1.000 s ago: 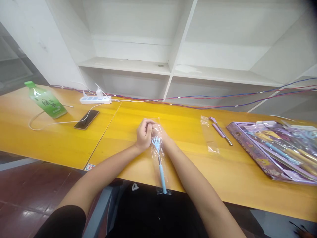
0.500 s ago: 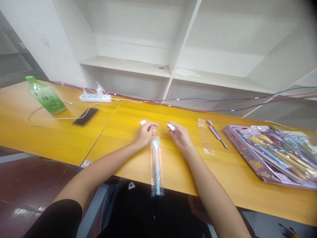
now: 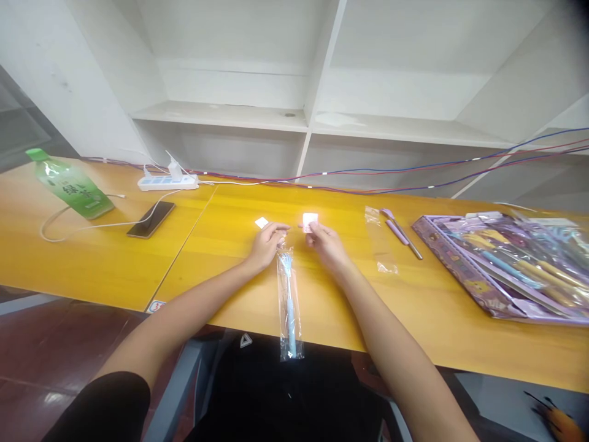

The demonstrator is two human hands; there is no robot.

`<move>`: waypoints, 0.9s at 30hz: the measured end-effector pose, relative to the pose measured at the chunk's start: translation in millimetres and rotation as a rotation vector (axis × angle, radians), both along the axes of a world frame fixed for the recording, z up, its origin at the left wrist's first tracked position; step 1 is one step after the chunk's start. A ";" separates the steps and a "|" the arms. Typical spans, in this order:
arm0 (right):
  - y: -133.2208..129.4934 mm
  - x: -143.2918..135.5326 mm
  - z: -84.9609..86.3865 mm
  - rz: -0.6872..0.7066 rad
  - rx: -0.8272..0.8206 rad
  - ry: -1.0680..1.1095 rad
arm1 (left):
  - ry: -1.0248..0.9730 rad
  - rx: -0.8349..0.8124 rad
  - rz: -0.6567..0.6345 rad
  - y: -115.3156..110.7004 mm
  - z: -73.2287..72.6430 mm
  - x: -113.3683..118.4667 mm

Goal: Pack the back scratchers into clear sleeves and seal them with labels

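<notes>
Two hands at the bench (image 3: 115,270): left hand (image 3: 265,244) pinches the bagged blue scratcher (image 3: 288,294); right hand (image 3: 324,242), at 3 o'clock, grips a white tab (image 3: 310,221).

One head-worn camera looks forward and down from the person's seat, across the yellow table (image 3: 115,270) toward the white shelving (image 3: 304,116) at 12 o'clock. Both forearms run up from the bottom edge, so the view sits close over the near table rim. The green bottle (image 3: 69,184) lies at 10 o'clock, the purple packs (image 3: 506,264) at 3 o'clock.
</notes>
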State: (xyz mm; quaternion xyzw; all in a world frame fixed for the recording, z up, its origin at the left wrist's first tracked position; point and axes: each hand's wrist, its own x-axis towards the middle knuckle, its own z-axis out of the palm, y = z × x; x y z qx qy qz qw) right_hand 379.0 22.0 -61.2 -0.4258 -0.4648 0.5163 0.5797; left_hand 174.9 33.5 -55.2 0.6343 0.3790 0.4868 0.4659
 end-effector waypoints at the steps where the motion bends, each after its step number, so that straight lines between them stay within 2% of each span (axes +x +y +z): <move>1: 0.5 -0.1 -0.8 0.002 0.001 -0.010 | -0.001 0.006 -0.003 0.2 -0.6 -0.4; 5: 1.7 -2.4 -2.4 -0.003 0.018 -0.008 | -0.002 0.056 -0.016 2.3 -3.4 -1.5; 9: -1.5 -4.2 1.9 -0.027 0.066 0.007 | -0.021 0.018 -0.062 2.6 -4.6 -1.2; 14: -6.0 -3.0 7.9 -0.032 0.105 -0.066 | -0.002 0.022 -0.086 -1.1 -0.5 -0.9; 20: -4.9 -4.0 5.6 -0.068 0.136 -0.116 | 0.009 0.097 -0.146 -2.8 1.8 -0.8; 23: -4.4 -2.5 7.1 -0.095 0.193 -0.176 | -0.012 0.058 -0.135 -2.4 0.5 -0.3; 27: -4.3 1.4 8.5 -0.106 0.211 -0.240 | -0.114 -0.096 -0.170 -0.9 -1.7 1.2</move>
